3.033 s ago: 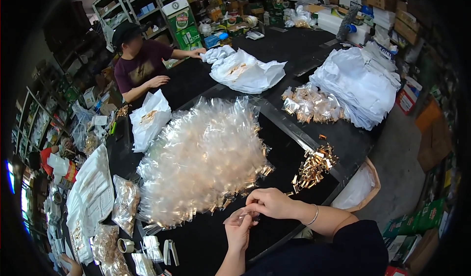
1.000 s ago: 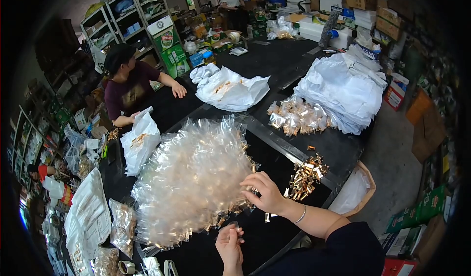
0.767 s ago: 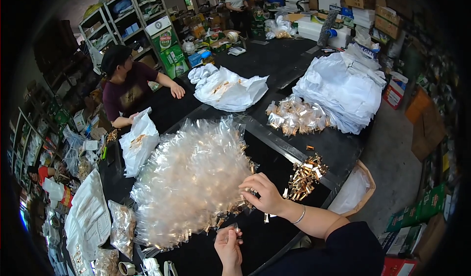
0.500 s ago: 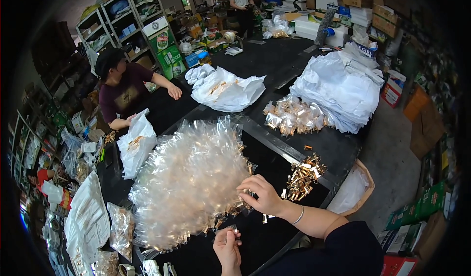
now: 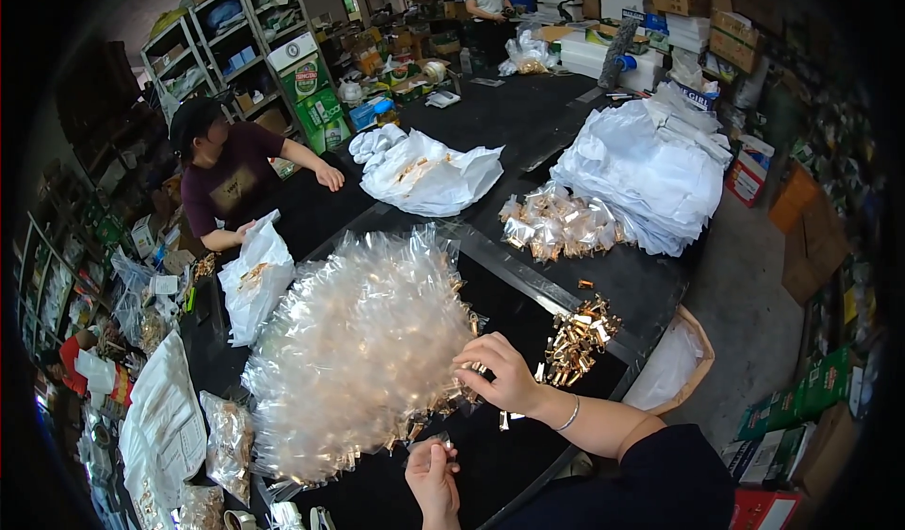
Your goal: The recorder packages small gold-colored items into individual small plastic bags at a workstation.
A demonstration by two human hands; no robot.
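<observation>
My left hand [image 5: 434, 478] is closed near the front of the black table, thumb and fingers pinching a small clear, shiny piece [image 5: 447, 443] that looks like plastic. Further right, my right hand [image 5: 500, 374] has its fingers curled at the right edge of a big heap of small clear plastic bags [image 5: 358, 351]. Gold-coloured metal pieces show along the bottom edge of that heap. What the right fingertips hold, if anything, I cannot make out. Beyond my right wrist lies a loose pile of small gold metal pieces [image 5: 577, 343].
A bunch of filled clear bags [image 5: 561, 221] lies beside stacked white sheeting [image 5: 646, 172] at the far right. A co-worker [image 5: 231, 172] sits at the left, near a white bag [image 5: 256, 280]. An open carton [image 5: 674, 365] stands right of the table.
The whole view has shifted slightly. Both hands keep nearly the same pose and place beside the heap of bags.
</observation>
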